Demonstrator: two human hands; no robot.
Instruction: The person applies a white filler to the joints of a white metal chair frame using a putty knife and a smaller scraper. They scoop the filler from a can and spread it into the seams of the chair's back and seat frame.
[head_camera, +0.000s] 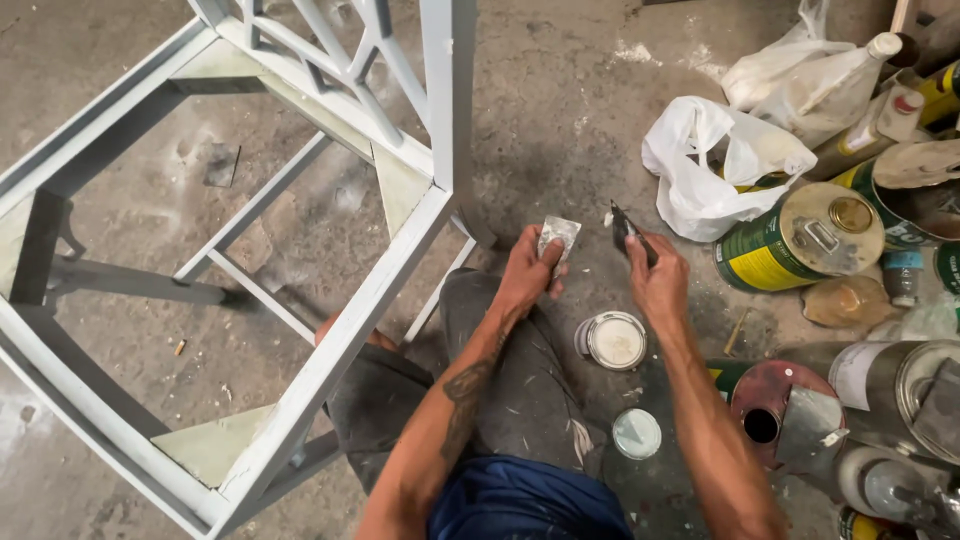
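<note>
The left hand (528, 268) grips a small putty-smeared metal plate (558, 234) flat as a palette while the right hand (655, 275) pinches a narrow scraper (628, 232) beside it, both above the open putty tin (614, 340) (within easy dipping reach on the floor)

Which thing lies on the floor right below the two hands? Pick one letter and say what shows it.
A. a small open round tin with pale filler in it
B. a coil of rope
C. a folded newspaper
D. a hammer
A: a small round open tin with pale filler sits on the floor just below the left hand and the right hand, with its loose lid lying nearer the person.
</note>
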